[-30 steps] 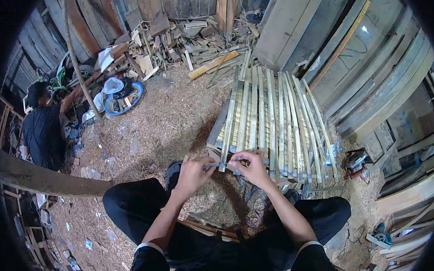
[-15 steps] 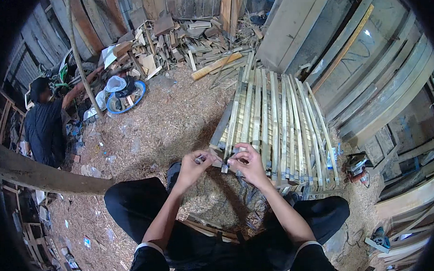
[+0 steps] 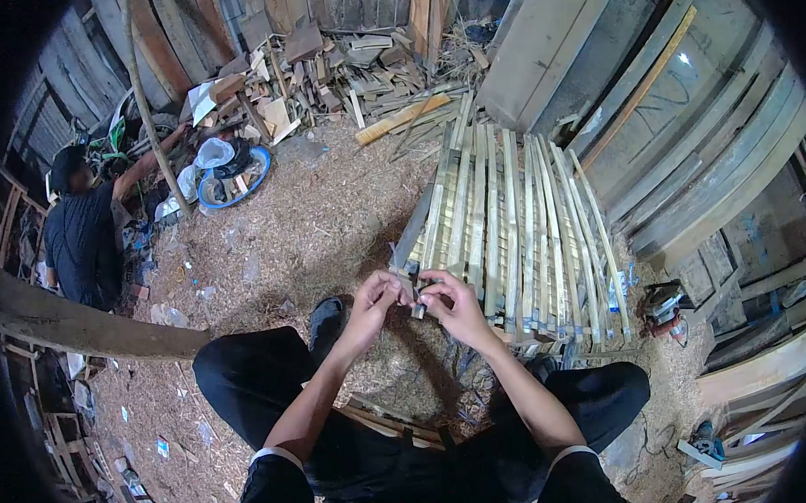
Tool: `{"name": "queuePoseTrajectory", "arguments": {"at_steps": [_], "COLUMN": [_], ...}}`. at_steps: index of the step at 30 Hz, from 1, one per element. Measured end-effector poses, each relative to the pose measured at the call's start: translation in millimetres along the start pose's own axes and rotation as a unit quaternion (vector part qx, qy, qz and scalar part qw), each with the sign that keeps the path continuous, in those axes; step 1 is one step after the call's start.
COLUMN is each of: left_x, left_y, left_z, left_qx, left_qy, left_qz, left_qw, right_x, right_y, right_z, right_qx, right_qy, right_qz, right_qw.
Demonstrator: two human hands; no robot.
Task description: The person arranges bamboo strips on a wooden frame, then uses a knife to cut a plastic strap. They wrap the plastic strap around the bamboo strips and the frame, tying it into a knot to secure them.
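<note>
My left hand [image 3: 369,309] is closed in a pinch, with a thin pale strip [image 3: 394,255] sticking up beside its fingertips. Close to its right, my right hand [image 3: 459,310] has its thumb and forefinger pressed together; I cannot tell what lies between them. Both sets of fingertips meet over the near left corner of a stack of long wooden slats [image 3: 510,220]. The end of one slat [image 3: 417,312] shows just below the fingers. Several slats in the stack have grey wrapping around their near ends.
A person in dark clothes [image 3: 83,229] sits at the left, one arm stretched toward the scrap wood pile [image 3: 324,84]. Near them stands a blue-rimmed basin [image 3: 230,201]. A wooden beam [image 3: 91,317] juts in from the left. A red power tool [image 3: 667,325] lies at right.
My left hand has moved right and slightly up, closer to my right hand. The pale strip now points upward. My right hand has barely shifted. The other person's arm has moved slightly.
</note>
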State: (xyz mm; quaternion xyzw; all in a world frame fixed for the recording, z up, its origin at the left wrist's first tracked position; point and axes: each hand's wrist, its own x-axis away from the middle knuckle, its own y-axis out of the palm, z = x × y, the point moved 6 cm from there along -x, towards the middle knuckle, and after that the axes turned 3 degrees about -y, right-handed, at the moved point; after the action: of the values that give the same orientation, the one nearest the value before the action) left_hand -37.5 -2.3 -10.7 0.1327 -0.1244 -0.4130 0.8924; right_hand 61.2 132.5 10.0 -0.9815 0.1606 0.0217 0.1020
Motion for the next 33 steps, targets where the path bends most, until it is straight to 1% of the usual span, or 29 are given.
{"name": "queuePoseTrajectory", "arguments": {"at_steps": [2,3,5,9,11,12,14,17,21,23,24,26,27,29,30,31,32,33], "left_x": [-1.3,-1.0,-0.8,-2.7,-0.6,-0.7,-0.8,0.7,2.5,1.7,3.0,6.6,8.0,9.8,8.5,7.6,7.8,8.4], "left_y": [3.6,4.5,3.8,0.3,0.6,0.3,-3.8,-5.1,-1.0,-3.0,-2.3,-2.7,-5.0,-6.2,-6.1,-7.1,-8.2,-6.4], "left_z": [-0.3,-0.8,-5.1,-12.9,-12.1,-14.8,-16.7,-14.9,-5.6,-4.8,-1.1,10.1,10.3,9.1,6.3,5.1,3.8,3.7], "left_qx": [-0.023,-0.023,-0.002,-0.029,-0.039,-0.039,-0.100,-0.139,-0.137,-0.139,-0.140,-0.055,-0.058,-0.062,-0.059,-0.086,-0.114,-0.113], "left_qy": [0.025,0.025,-0.008,-0.002,-0.010,-0.011,0.007,-0.009,-0.002,-0.019,-0.019,-0.016,-0.015,0.023,0.024,0.039,0.053,0.052], "left_qz": [-0.004,-0.003,0.013,0.005,0.021,0.020,0.039,0.045,0.056,0.021,0.022,0.019,0.020,0.019,0.018,0.030,0.042,0.042], "left_qw": [0.999,0.999,1.000,1.000,0.999,0.999,0.994,0.989,0.989,0.990,0.990,0.998,0.998,0.998,0.998,0.995,0.991,0.991], "right_x": [-0.9,-1.1,-1.9,-2.7,-1.7,-0.9,0.3,0.2,-1.3,-1.5,-0.6,0.3,1.2,3.0,3.9,5.1,6.7,8.3], "right_y": [2.1,3.1,3.5,1.2,1.4,1.6,1.0,-0.1,-1.6,-2.4,-3.5,-3.0,-4.0,-9.4,-10.9,-10.7,-10.5,-10.2], "right_z": [-1.9,0.9,6.0,8.2,9.3,9.5,10.7,15.4,14.6,13.2,13.9,14.1,16.1,20.3,18.2,15.5,11.0,4.3], "right_qx": [0.013,-0.003,-0.019,-0.028,-0.030,-0.023,-0.016,-0.004,0.020,0.024,0.004,-0.021,-0.023,-0.020,-0.018,-0.015,0.011,0.037], "right_qy": [-0.010,-0.008,-0.006,0.000,0.006,-0.007,-0.019,0.000,-0.006,-0.011,-0.010,-0.011,-0.004,0.010,0.018,0.019,0.005,-0.009], "right_qz": [-0.015,-0.015,-0.015,-0.013,-0.016,-0.004,0.008,0.004,0.003,0.001,0.007,0.014,0.019,0.027,0.034,0.034,0.041,0.048], "right_qw": [1.000,1.000,1.000,1.000,0.999,1.000,1.000,1.000,1.000,1.000,1.000,1.000,1.000,0.999,0.999,0.999,0.999,0.998]}}
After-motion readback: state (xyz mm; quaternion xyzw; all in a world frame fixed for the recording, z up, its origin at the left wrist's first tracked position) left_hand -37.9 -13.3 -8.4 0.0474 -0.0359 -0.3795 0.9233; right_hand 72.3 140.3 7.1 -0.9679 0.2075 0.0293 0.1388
